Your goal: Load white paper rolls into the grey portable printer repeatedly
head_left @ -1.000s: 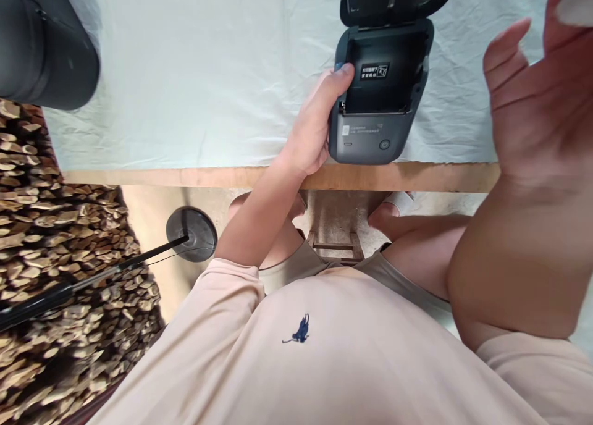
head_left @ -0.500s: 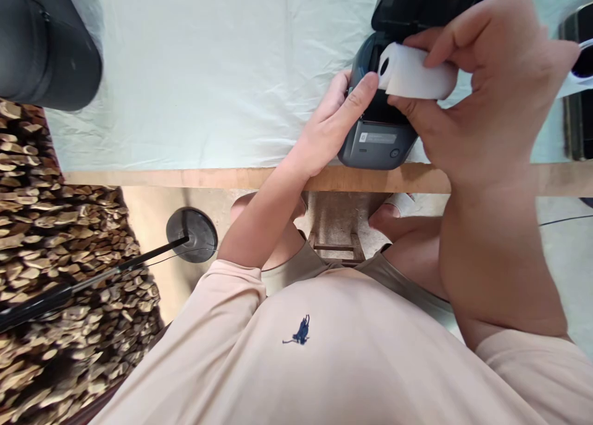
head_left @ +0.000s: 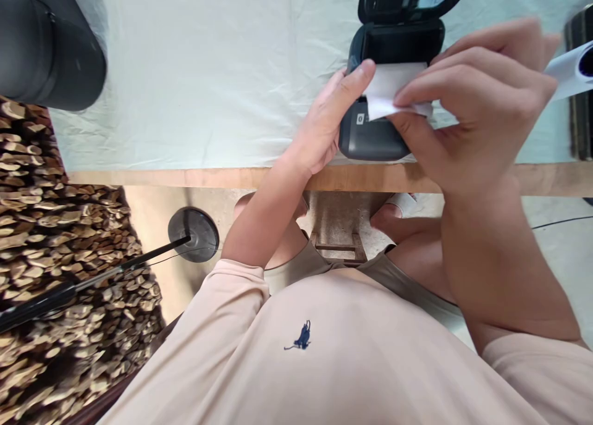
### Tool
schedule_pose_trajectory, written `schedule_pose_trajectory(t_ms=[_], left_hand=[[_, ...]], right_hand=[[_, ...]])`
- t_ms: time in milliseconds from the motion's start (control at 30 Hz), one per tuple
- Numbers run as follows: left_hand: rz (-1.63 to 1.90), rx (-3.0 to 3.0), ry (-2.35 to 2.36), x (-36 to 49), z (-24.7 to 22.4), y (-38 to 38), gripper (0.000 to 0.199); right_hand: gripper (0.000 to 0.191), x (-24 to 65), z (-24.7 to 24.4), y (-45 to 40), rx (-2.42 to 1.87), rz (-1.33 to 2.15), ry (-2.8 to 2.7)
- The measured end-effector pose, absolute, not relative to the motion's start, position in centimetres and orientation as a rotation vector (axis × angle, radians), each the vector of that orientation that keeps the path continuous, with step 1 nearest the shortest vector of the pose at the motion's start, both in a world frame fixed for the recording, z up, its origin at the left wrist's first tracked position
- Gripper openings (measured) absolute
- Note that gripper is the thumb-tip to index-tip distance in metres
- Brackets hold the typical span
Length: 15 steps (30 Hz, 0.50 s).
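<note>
A dark grey label printer [head_left: 377, 142] stands near the table's front edge with its black lid [head_left: 386, 2] raised at the back. White paper [head_left: 393, 79] lies across the printer's opening, its loose end over the front of the casing. My left hand [head_left: 331, 119] grips the printer's left side, the thumb resting on top by the paper. My right hand [head_left: 477, 97] pinches the paper's free end between thumb and fingers. How much of the roll sits inside is hidden by the paper and my fingers.
Another white roll [head_left: 567, 73] lies by a dark object [head_left: 581, 113] at the far right. A black cylindrical bag [head_left: 55, 48] is at the table's back left. The wooden table edge [head_left: 194, 177] runs below my forearms. A round stand base [head_left: 193, 233] is on the floor.
The paper roll has gone down into the printer's opening. My right hand has shifted from around the roll to its loose end. The open lid shows more of its inside.
</note>
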<state>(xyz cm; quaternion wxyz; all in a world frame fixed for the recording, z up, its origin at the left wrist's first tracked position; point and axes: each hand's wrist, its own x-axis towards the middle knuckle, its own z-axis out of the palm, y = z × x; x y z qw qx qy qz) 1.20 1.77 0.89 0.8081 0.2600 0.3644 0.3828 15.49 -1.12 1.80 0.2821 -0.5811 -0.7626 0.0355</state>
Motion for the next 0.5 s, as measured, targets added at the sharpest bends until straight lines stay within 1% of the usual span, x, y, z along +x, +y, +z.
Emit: schedule_pose_trajectory(t_ms=[67, 133, 333, 367, 467, 500], left_hand=[[0.809, 0.702, 0.678, 0.7, 0.4, 2.0, 0.011], [0.815, 0.778, 0.670, 0.3, 0.0, 2.2, 0.009], [0.753, 0.971, 0.672, 0.2, -0.5, 2.5, 0.024], [0.727, 1.042, 0.692, 0.2, -0.4, 2.5, 0.027], [0.665, 1.215, 0.796, 0.2, -0.1, 2.4, 0.036], [0.656, 1.240, 0.822, 0.2, 0.0, 2.3, 0.038]], right_hand=[[0.021, 15.3, 1.5, -1.1, -1.429, 0.103, -2.096], [0.022, 15.2, 1.5, -1.1, -1.356, 0.141, -2.090], [0.025, 14.7, 1.8, -0.5, -1.437, 0.315, -1.562], [0.028, 14.7, 1.7, -0.2, -1.400, 0.388, -1.486], [0.051, 14.7, 1.3, 0.9, -1.088, 0.770, -1.319], [0.053, 14.7, 1.2, 1.2, -0.977, 0.882, -1.291]])
